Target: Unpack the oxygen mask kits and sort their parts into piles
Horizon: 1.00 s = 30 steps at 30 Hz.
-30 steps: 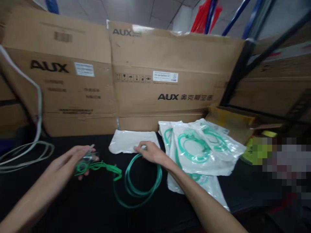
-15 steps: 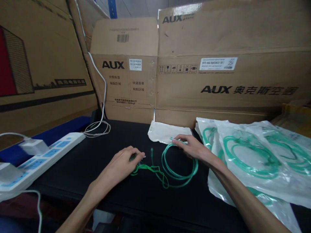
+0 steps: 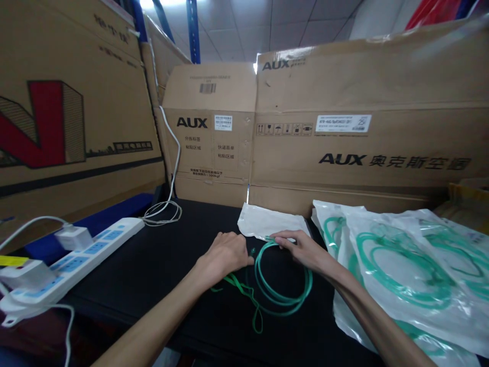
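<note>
A coil of green tubing [image 3: 282,283] lies on the black table [image 3: 153,265] in front of me. My right hand [image 3: 301,250] pinches the top of the coil with its fingers closed. My left hand [image 3: 225,255] is curled shut over something small at the coil's left side, where a green elastic strap [image 3: 244,293] trails out; what it holds is hidden. An empty white plastic bag [image 3: 267,224] lies just behind both hands.
Several sealed bags of green tubing [image 3: 397,265] are stacked at the right. A white and blue power strip [image 3: 72,260] with plugs sits at the left, a looped white cable [image 3: 162,211] behind it. Cardboard AUX boxes [image 3: 344,137] wall the back.
My left hand moved right toward the coil, bringing the strap end closer. My right hand stays on the top of the coil. The view turned left and then rose slightly.
</note>
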Each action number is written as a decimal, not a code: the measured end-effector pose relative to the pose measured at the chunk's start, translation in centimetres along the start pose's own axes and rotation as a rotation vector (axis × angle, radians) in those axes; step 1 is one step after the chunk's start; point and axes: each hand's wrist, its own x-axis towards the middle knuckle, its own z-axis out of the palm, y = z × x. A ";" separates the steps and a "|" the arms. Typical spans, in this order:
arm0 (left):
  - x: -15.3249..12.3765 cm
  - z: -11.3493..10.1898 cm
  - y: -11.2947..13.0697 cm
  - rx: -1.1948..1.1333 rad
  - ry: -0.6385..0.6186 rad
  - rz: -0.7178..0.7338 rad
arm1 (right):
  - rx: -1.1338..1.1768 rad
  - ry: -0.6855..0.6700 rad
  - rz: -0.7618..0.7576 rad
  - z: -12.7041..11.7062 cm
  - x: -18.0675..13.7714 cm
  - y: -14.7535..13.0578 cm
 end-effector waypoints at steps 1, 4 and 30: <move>0.3 0.1 0.1 -0.013 0.015 -0.002 | 0.006 -0.012 -0.012 0.1 0.0 -0.1; 0.8 0.5 -0.1 -0.080 0.083 0.008 | 0.028 -0.061 -0.035 0.2 -0.1 -0.2; 1.9 3.3 0.1 -0.181 0.089 0.277 | 0.146 -0.018 0.014 0.7 0.7 1.5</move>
